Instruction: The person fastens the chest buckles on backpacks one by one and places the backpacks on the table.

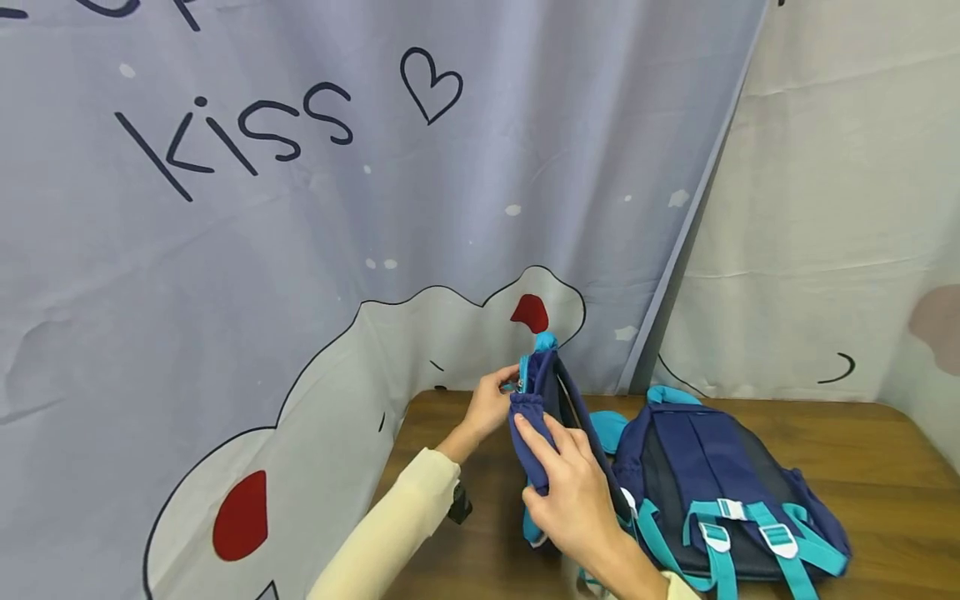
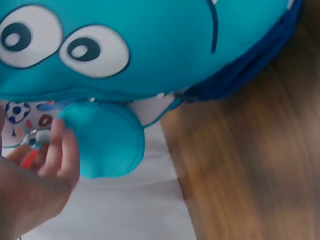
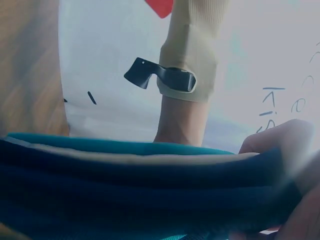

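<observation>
A small navy and teal backpack [image 1: 534,358] stands upright on the table, its side toward me in the head view. In the left wrist view its teal front [image 2: 165,45] shows cartoon eyes and a round teal ear [image 2: 107,140]. My left hand [image 1: 489,407] is at the zipper near the top, fingers bent about a silver zipper pull [image 2: 40,136] with an orange-red bit below. Printed lining or fabric [image 2: 17,112] shows beside it. My right hand [image 1: 573,492] grips the bag's side over the navy side pocket [image 1: 528,408], thumb lower down; the right wrist view shows navy fabric close up.
A second navy backpack [image 1: 705,475] with teal straps and white buckles lies at the right on the wooden table [image 1: 885,467]. A printed grey curtain [image 1: 300,233] hangs close behind and left of the table. A black wrist mount [image 3: 177,79] sits on the left sleeve.
</observation>
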A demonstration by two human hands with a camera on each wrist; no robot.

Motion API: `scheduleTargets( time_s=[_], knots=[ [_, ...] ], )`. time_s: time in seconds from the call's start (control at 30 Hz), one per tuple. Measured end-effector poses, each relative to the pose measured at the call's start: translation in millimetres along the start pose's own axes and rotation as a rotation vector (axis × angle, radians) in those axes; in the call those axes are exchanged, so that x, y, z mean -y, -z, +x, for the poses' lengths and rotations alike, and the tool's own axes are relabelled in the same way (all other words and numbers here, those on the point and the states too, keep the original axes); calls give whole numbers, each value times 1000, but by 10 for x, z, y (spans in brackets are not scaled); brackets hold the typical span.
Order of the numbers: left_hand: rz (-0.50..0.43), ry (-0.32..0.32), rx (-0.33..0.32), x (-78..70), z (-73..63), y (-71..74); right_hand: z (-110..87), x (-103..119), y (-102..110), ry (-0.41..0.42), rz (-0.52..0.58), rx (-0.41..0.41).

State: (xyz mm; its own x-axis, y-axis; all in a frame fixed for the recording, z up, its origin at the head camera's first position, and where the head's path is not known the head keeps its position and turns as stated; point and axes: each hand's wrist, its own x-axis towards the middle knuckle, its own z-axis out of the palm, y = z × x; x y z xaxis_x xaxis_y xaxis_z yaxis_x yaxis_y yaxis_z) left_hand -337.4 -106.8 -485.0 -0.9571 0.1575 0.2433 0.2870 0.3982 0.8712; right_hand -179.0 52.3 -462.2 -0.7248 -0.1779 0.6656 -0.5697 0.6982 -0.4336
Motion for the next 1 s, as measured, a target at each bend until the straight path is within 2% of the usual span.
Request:
scheduleTargets(
  time_s=[0.13, 0.2, 0.3, 0.43, 0.5, 0.6, 0.73, 0.9, 1.0],
  knots=[
    [-56, 7, 68, -74, 40, 66, 26, 19, 8, 30, -48, 14],
    [-69, 38, 107, -108, 69, 114, 46, 33, -3, 38, -85, 33],
    [-159, 185, 161, -149, 115, 229, 80, 57, -47, 47, -138, 73],
    [-292, 426, 132, -188, 144, 411, 67, 94, -156, 59, -150, 113],
    [-313, 484, 129, -199, 135, 477, 8, 109, -227, 58, -128, 117],
    [-267, 488, 181, -208, 106, 534, -112, 114, -350, 56, -79, 97],
    [-159, 449, 263, -151, 71, 524, -275, 72, -507, 33, 14, 66],
    [-28, 419, 242, -35, 61, 526, -481, -84, -713, -40, 137, 81],
    [25, 405, 223, 40, 58, 545, -579, -182, -839, -37, 177, 79]
  ],
)
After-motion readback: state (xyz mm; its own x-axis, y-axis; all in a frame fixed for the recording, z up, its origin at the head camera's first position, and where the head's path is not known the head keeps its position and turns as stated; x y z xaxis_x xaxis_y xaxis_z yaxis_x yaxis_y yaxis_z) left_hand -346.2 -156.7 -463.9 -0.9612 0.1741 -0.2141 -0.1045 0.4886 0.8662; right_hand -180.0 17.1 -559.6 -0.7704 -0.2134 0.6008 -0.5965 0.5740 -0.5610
